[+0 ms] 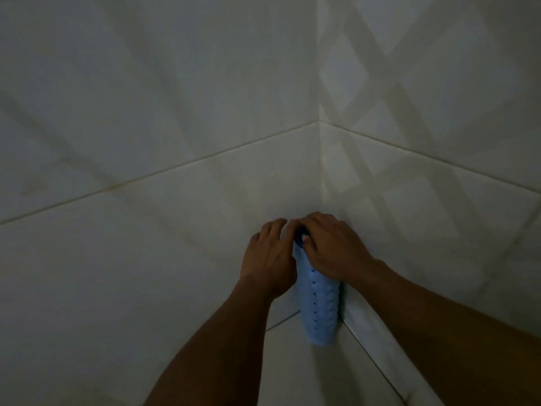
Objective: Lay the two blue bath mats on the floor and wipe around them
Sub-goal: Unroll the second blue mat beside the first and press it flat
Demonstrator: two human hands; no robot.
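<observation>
Standing upright in the far tiled corner (319,159), 1 rolled light-blue perforated bath mat (321,303): my right hand (332,249) curls clamped over its top, my left hand (269,254) lies straight-fingered against it.

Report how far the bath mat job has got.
Done: nothing yet; no mat lies flat on the floor. In hand: one rolled blue mat stands upright in the wall corner, the right hand curled over its top, the left hand against it. Left: unroll and lay it, lay the second mat, which is not in view, then wipe around both.
</observation>
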